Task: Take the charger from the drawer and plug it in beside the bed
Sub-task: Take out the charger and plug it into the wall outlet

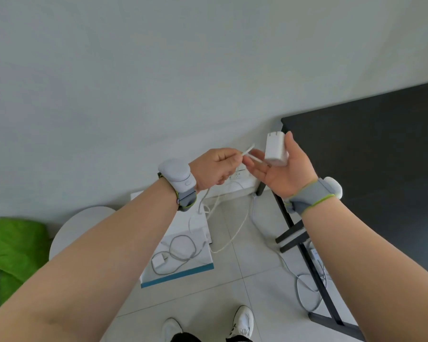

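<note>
A white charger brick with its two prongs pointing up rests in my right hand, held between thumb and fingers. My left hand pinches the white charger cable near its free end, just left of the brick; the rest of the cable hangs down toward the floor. Behind my hands, low on the wall, a white socket plate is partly hidden. Below my left arm the white drawer stands pulled out, with another white charger and coiled cable lying in it.
A black table fills the right side, its legs on the tiled floor. White cables trail under it. A round white stool and a green blanket lie at the left. My white shoes show at the bottom.
</note>
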The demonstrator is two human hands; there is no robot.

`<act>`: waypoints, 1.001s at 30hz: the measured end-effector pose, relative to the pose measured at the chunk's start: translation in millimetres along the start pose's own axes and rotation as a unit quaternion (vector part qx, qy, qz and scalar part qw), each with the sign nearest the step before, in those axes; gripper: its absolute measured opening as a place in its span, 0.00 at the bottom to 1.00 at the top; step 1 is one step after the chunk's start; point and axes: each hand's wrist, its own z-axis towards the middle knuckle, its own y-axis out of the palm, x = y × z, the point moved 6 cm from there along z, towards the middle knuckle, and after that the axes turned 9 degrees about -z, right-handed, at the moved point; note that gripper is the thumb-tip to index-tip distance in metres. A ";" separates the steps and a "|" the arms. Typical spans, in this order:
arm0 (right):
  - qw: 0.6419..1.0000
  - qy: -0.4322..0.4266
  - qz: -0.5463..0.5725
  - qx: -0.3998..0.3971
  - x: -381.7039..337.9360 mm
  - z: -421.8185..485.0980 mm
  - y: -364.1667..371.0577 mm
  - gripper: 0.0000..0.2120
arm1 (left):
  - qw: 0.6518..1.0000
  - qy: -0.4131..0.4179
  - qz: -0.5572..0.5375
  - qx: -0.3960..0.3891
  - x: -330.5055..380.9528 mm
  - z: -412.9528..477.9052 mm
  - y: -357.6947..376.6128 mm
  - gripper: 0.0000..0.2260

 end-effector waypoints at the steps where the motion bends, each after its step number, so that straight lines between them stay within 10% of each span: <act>1: 1.000 -0.008 0.021 -0.003 -7.1 1.4 0.9 0.25 | 1.000 -0.007 0.010 -0.013 -2.1 1.4 3.2 0.12; 9: 0.985 -0.050 -0.164 0.017 -19.7 11.1 3.2 0.21 | 0.987 0.011 0.099 0.130 -13.0 8.8 -27.4 0.13; 15: 0.891 -0.074 -0.448 -0.014 0.0 29.8 7.8 0.21 | 0.965 0.081 0.013 0.250 -5.9 29.6 -75.6 0.13; 19: 0.922 0.004 -0.384 0.051 15.5 39.1 -28.8 0.17 | 0.932 0.069 0.057 0.350 -9.6 31.4 -131.5 0.13; 30: 0.981 -0.037 -0.063 0.178 7.4 106.5 9.2 0.17 | 0.970 -0.151 0.179 0.068 -110.7 68.4 -87.9 0.37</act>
